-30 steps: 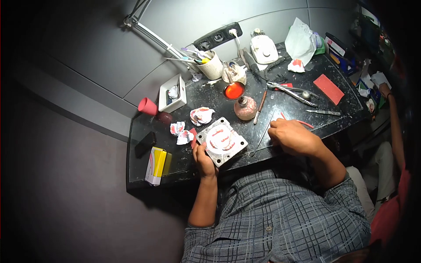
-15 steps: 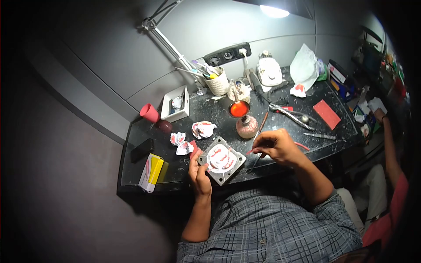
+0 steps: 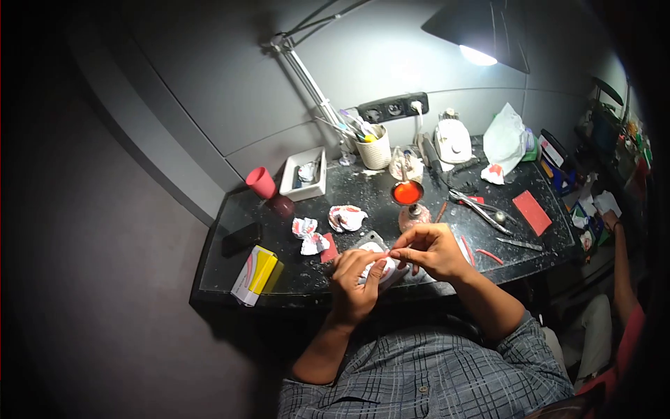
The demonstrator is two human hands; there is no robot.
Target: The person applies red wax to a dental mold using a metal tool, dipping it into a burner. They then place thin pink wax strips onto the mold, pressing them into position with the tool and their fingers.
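A square metal flask (image 3: 369, 239) filled with white plaster lies on the bench in front of me, partly covered by my hands. My left hand (image 3: 354, 283) is closed over it, thumb and forefinger pinching at a small bit of pink wax strip (image 3: 388, 258). My right hand (image 3: 438, 257) pinches the same strip, its fingertips meeting those of the left; most of the strip is hidden. Just beyond, a ladle (image 3: 407, 193) of red molten wax sits above a spirit burner (image 3: 413, 218). Two more wax strips (image 3: 490, 256) lie right of my right hand.
Plaster models (image 3: 347, 218) and a yellow-white box (image 3: 255, 276) are on the left, with a red cup (image 3: 260, 183) and white tray (image 3: 305, 174) behind. Pliers (image 3: 481, 211), a knife (image 3: 519, 244) and a pink wax sheet (image 3: 532, 213) lie right. Another person's hand (image 3: 611, 219) shows far right.
My left hand has left the flask's edge and come over it. My right hand has moved in to meet it, bringing the wax strip. The whole view has shifted slightly.
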